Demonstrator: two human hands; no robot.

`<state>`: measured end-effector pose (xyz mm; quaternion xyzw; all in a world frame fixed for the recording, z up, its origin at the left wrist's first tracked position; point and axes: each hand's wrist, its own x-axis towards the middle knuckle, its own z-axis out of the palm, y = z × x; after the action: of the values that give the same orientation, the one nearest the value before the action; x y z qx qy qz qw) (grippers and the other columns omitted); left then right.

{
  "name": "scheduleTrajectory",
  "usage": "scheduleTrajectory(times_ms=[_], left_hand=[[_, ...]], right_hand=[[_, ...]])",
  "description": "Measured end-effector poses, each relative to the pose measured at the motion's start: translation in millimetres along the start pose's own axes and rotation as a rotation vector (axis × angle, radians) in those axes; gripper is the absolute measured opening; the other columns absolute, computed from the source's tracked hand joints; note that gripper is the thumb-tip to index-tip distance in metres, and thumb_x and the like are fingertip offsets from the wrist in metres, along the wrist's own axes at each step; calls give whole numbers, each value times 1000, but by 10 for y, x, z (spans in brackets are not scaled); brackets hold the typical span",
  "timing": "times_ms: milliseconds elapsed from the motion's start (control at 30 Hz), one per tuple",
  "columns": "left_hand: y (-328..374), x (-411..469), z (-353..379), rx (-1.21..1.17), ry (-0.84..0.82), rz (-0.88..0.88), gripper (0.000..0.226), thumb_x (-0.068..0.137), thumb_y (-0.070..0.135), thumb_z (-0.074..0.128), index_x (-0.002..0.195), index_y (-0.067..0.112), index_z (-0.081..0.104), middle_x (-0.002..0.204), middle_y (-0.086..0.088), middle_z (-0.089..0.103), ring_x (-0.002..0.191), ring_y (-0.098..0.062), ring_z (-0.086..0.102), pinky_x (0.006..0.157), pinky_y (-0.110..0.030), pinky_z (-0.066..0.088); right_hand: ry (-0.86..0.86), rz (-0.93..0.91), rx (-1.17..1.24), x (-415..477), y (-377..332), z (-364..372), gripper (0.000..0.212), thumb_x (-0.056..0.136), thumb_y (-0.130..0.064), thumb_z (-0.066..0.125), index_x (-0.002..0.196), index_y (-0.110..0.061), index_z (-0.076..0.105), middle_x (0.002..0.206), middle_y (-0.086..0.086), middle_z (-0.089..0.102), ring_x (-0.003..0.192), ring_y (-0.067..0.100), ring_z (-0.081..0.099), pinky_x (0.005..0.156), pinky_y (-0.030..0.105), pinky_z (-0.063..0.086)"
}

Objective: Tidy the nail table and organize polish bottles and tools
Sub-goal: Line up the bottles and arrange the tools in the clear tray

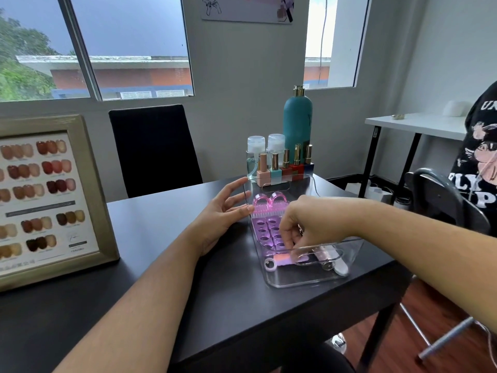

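A clear plastic organiser tray (304,281) lies on the black table (150,267). Inside it are a pink nail brush (265,204), purple toe separators (265,230), a pink-and-orange buffer block (279,259), nail files (340,267) and a small round item (269,264). My right hand (306,224) reaches down into the tray, its fingertips pinched on the buffer block's right end. My left hand (223,214) rests open against the tray's left wall. Several polish bottles (285,168) stand in a row behind the tray.
A tall teal bottle (298,125) and two clear pump bottles (255,154) stand behind the polishes. A framed nail colour chart (45,200) leans at the left. A black chair (153,149) faces me. Another person (478,168) sits at the right.
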<state>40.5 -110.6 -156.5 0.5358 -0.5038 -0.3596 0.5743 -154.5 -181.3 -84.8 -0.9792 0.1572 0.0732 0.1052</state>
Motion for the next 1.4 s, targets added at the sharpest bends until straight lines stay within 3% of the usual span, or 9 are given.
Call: scheduleTrajectory(times_ms=[200,367,533,733,900,1067,1233,1400], left_hand=[[1,-8,11,5,6,8,56,82,19,65,127,45,44,137,-3,49,121,-14,52,92,-22,47],[16,-50,53,39,31,28,57,87,13,61,133,39,41,136,-3,50,112,-2,54,84,-14,49],[17,-87,57,40,48,38,56,87,12,61,133,37,41,136,-6,51,119,-9,53,81,-11,48],[17,-94,48,45,47,25,58,86,13,62,135,37,41,139,-6,49,117,-8,54,80,-12,49],[31,-93,38,35,44,3,57,85,15,63,131,40,42,140,-5,48,124,-15,50,86,-16,47],[45,-96,45,1,37,-1,56,85,12,63,129,40,43,138,-6,49,120,-18,54,80,-15,51],[44,-104,48,6,40,3,57,85,12,63,131,38,42,138,-6,49,121,-19,53,85,-19,50],[46,-94,40,11,35,-9,56,85,13,64,129,41,42,139,-6,48,122,-21,53,93,-26,47]], right_hand=[[309,70,140,-136,266,-163,22,79,-38,72,71,-18,67,66,-3,63,52,1,46,53,13,42],[189,73,230,-191,296,-1,12,76,-33,76,73,-24,69,66,-12,65,56,-5,54,55,7,42],[129,58,176,-87,238,-26,13,73,-24,80,81,-24,70,74,-14,64,55,-9,53,51,5,39],[60,94,-16,-38,194,-52,28,71,-25,80,95,-28,66,91,-16,54,72,1,49,58,15,35],[79,126,-99,-10,167,-60,14,73,-25,77,83,-24,68,89,-13,51,82,13,56,72,33,53],[139,70,16,36,104,-116,11,75,-30,75,82,-24,69,81,-11,55,66,4,49,58,17,35],[38,30,-19,163,33,16,14,76,-27,76,86,-20,70,90,-4,68,66,2,53,58,15,35],[48,49,17,128,146,-27,19,75,-28,77,91,-23,68,94,-7,66,59,-18,49,51,9,36]])
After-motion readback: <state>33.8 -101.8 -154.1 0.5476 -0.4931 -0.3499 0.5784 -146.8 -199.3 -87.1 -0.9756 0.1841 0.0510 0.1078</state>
